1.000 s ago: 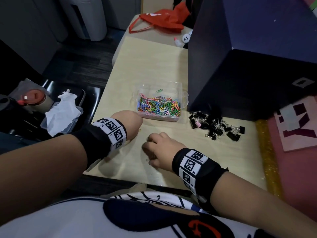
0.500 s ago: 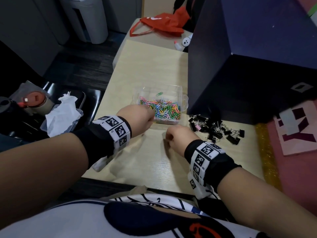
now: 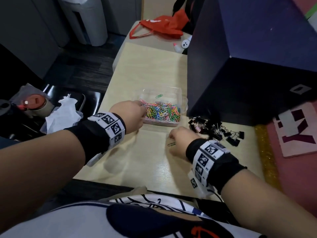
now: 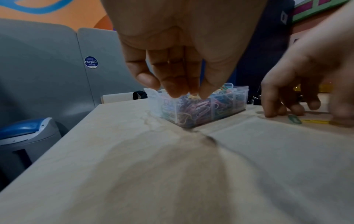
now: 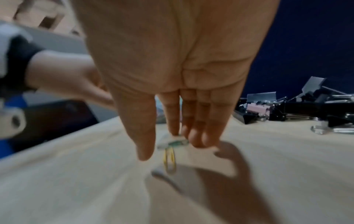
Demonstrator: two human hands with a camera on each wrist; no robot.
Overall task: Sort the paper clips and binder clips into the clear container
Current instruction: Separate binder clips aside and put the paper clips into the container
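Note:
The clear container [image 3: 182, 93] [image 4: 238, 90] sits mid-table, its near section heaped with coloured paper clips [image 3: 163, 112]. My left hand [image 3: 132, 111] [image 4: 184, 92] hovers over its near left corner, fingertips bunched and pointing down, with a small yellow paper clip [image 4: 193, 95] pinched at the tips. My right hand [image 3: 178, 141] [image 5: 170, 149] is on the table in front of the container. Its straight fingers touch a green paper clip [image 5: 177, 143] [image 3: 171, 144], thumb apart. A yellow paper clip [image 5: 170, 160] lies under its palm. A pile of black binder clips [image 3: 216, 130] [image 5: 298, 109] lies just right of it.
A tall dark blue box [image 3: 257, 66] stands right of the container, behind the binder clips. A pink mat [image 3: 295, 131] borders the table's right edge. A red bag [image 3: 161, 26] lies at the far end. Left of the table, a black chair holds tissue [image 3: 63, 110].
My left hand rose from the table and moved forward to the container's near left corner. My right hand slid forward and right toward the binder clips; a green clip now shows at its fingers.

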